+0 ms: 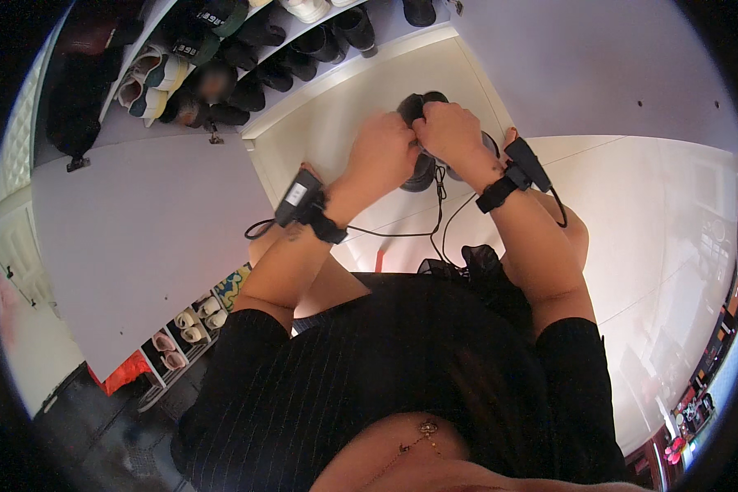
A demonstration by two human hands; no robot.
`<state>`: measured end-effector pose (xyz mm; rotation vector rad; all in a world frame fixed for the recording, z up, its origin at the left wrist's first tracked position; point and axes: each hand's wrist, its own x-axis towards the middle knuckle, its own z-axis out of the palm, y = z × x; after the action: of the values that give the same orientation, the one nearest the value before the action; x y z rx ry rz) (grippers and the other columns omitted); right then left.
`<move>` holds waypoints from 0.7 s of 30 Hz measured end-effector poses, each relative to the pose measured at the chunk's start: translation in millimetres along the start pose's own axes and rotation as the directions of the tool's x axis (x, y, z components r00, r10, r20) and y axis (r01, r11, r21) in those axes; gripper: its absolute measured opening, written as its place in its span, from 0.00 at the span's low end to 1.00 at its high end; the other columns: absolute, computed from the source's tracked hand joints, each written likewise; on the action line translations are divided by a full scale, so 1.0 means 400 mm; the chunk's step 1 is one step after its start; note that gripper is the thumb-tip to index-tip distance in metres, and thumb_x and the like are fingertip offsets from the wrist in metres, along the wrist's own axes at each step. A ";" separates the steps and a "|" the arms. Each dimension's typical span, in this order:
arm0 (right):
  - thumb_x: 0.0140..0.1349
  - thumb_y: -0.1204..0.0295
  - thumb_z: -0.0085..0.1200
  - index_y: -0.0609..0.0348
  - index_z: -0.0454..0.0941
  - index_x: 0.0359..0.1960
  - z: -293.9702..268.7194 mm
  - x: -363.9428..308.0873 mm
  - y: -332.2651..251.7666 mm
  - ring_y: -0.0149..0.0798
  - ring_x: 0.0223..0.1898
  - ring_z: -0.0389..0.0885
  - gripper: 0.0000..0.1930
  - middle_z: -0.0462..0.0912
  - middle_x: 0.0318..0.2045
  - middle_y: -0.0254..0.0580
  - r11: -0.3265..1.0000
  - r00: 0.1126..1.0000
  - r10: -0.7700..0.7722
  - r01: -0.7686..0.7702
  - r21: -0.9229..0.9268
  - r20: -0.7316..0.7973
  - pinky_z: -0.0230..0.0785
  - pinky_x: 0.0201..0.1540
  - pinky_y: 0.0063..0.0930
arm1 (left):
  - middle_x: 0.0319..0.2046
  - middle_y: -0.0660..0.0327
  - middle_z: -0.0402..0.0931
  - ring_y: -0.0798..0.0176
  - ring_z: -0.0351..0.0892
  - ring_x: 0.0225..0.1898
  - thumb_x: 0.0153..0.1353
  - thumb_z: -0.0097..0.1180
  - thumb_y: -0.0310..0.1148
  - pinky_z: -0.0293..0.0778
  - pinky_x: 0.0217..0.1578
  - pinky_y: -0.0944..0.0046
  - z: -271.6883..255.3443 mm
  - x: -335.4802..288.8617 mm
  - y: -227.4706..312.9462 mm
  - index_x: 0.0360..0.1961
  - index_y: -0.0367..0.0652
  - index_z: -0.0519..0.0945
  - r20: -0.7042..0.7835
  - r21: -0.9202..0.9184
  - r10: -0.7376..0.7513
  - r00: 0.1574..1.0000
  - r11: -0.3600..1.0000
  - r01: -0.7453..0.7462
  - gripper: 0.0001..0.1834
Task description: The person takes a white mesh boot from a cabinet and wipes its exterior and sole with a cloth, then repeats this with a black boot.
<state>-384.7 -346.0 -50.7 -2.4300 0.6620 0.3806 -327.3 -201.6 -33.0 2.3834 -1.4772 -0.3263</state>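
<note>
Dark shoes (pixel 419 179) stand on the pale floor in front of me, partly covered by my hands. My left hand (pixel 383 150) is closed over the left side of them, knuckles up. Close beside it, almost touching, my right hand (pixel 451 138) is also closed, its fingers curled inward. Both sets of fingertips meet near the middle of the shoes. Whatever they pinch there is hidden. A dark rounded shoe end (pixel 425 102) shows beyond my fingers.
Open cabinet doors (pixel 139 238) (pixel 599 74) flank the floor. Shoe shelves (pixel 258 61) run along the far left, holding black and white shoes. A black cable (pixel 439 205) hangs between wrist-strapped devices (pixel 301 197) (pixel 526 164). More light shoes (pixel 190 324) sit in a lower-left rack.
</note>
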 end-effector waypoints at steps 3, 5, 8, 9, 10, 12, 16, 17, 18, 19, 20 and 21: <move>0.57 0.63 0.53 0.62 0.82 0.34 0.012 0.000 -0.029 0.54 0.39 0.85 0.14 0.85 0.37 0.54 0.995 0.981 -0.099 0.098 -0.014 -0.169 0.78 0.42 0.44 | 0.41 0.53 0.80 0.45 0.75 0.44 0.55 0.55 0.27 0.74 0.46 0.55 -0.042 0.024 -0.024 0.35 0.40 0.86 0.061 -0.119 -0.149 0.987 0.981 0.155 0.09; 0.57 0.67 0.51 0.59 0.77 0.32 0.027 0.002 -0.037 0.52 0.35 0.84 0.08 0.83 0.32 0.50 0.972 0.887 -0.234 0.228 -0.062 -0.399 0.77 0.37 0.44 | 0.41 0.52 0.81 0.46 0.75 0.45 0.57 0.53 0.28 0.74 0.47 0.55 -0.043 0.031 -0.045 0.36 0.38 0.85 0.059 -0.222 -0.176 0.983 0.957 0.185 0.10; 0.56 0.69 0.53 0.59 0.76 0.31 0.033 0.003 -0.066 0.49 0.35 0.82 0.07 0.81 0.31 0.46 0.924 0.814 -0.381 0.319 -0.211 -0.438 0.77 0.35 0.41 | 0.42 0.51 0.81 0.49 0.77 0.46 0.61 0.52 0.31 0.74 0.50 0.56 -0.051 0.045 -0.120 0.40 0.35 0.83 0.240 -0.530 -0.275 0.931 0.767 0.363 0.12; 0.56 0.69 0.53 0.59 0.76 0.31 0.032 0.002 -0.074 0.49 0.35 0.82 0.07 0.81 0.31 0.46 0.922 0.813 -0.385 0.322 -0.213 -0.438 0.77 0.35 0.41 | 0.42 0.52 0.81 0.51 0.77 0.47 0.64 0.52 0.33 0.74 0.51 0.56 -0.059 0.050 -0.131 0.42 0.34 0.81 0.428 -0.672 -0.279 0.860 0.538 0.509 0.13; 0.56 0.70 0.54 0.58 0.75 0.30 0.029 0.001 -0.084 0.46 0.35 0.81 0.05 0.79 0.29 0.43 0.904 0.747 -0.429 0.357 -0.237 -0.509 0.76 0.33 0.40 | 0.42 0.52 0.81 0.51 0.77 0.47 0.64 0.52 0.33 0.74 0.51 0.56 -0.060 0.050 -0.133 0.42 0.34 0.81 0.425 -0.673 -0.280 0.860 0.538 0.508 0.13; 0.56 0.71 0.55 0.57 0.73 0.30 0.025 -0.001 -0.095 0.44 0.34 0.80 0.05 0.77 0.27 0.40 0.881 0.671 -0.471 0.393 -0.264 -0.573 0.75 0.31 0.38 | 0.45 0.53 0.79 0.55 0.76 0.49 0.67 0.53 0.38 0.72 0.53 0.56 -0.062 0.045 -0.126 0.47 0.37 0.78 0.524 -0.808 -0.210 0.826 -0.431 0.403 0.15; 0.56 0.71 0.54 0.57 0.73 0.31 0.043 -0.002 -0.097 0.43 0.34 0.80 0.05 0.77 0.29 0.39 0.875 0.658 -0.482 0.393 -0.282 -0.579 0.75 0.30 0.35 | 0.47 0.55 0.77 0.54 0.76 0.50 0.68 0.55 0.41 0.70 0.55 0.55 -0.021 0.048 -0.128 0.49 0.42 0.76 0.580 -0.649 -0.185 0.793 -0.694 0.313 0.16; 0.57 0.72 0.54 0.57 0.73 0.31 0.053 -0.001 -0.095 0.43 0.34 0.79 0.04 0.77 0.29 0.39 0.872 0.658 -0.488 0.394 -0.289 -0.574 0.75 0.30 0.35 | 0.47 0.55 0.77 0.54 0.75 0.51 0.67 0.56 0.40 0.70 0.57 0.54 -0.006 0.044 -0.113 0.49 0.42 0.76 0.576 -0.658 -0.257 0.776 -0.709 0.254 0.16; 0.57 0.72 0.54 0.57 0.73 0.31 0.057 -0.001 -0.092 0.43 0.34 0.79 0.04 0.77 0.29 0.39 0.873 0.659 -0.487 0.393 -0.290 -0.573 0.75 0.30 0.35 | 0.47 0.55 0.78 0.54 0.75 0.51 0.66 0.57 0.40 0.69 0.58 0.53 0.000 0.043 -0.101 0.49 0.42 0.76 0.571 -0.668 -0.327 0.753 -0.719 0.194 0.16; 0.57 0.72 0.54 0.57 0.73 0.30 0.060 -0.001 -0.089 0.43 0.33 0.79 0.04 0.76 0.29 0.39 0.875 0.668 -0.484 0.386 -0.292 -0.566 0.75 0.30 0.35 | 0.47 0.55 0.78 0.54 0.75 0.51 0.66 0.57 0.40 0.69 0.58 0.53 0.001 0.047 -0.095 0.49 0.42 0.76 0.572 -0.667 -0.326 0.753 -0.719 0.195 0.16; 0.56 0.71 0.54 0.57 0.73 0.30 0.061 -0.002 -0.086 0.43 0.33 0.79 0.04 0.76 0.28 0.40 0.877 0.677 -0.480 0.379 -0.295 -0.558 0.74 0.29 0.35 | 0.48 0.55 0.78 0.54 0.75 0.52 0.66 0.57 0.39 0.69 0.59 0.52 0.002 0.051 -0.090 0.50 0.41 0.76 0.508 -0.711 -0.367 0.779 -0.690 0.139 0.16; 0.56 0.71 0.54 0.57 0.73 0.30 0.059 -0.006 -0.091 0.43 0.33 0.79 0.04 0.76 0.28 0.40 0.876 0.676 -0.482 0.382 -0.295 -0.557 0.74 0.29 0.35 | 0.49 0.55 0.78 0.53 0.75 0.54 0.65 0.58 0.39 0.68 0.60 0.52 0.000 0.053 -0.089 0.51 0.41 0.76 0.438 -0.752 -0.409 0.800 -0.655 0.077 0.17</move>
<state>-369.9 -305.3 -51.3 -2.7590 0.2728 -0.6226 -288.7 -206.0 -47.2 0.7883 0.3343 -0.9811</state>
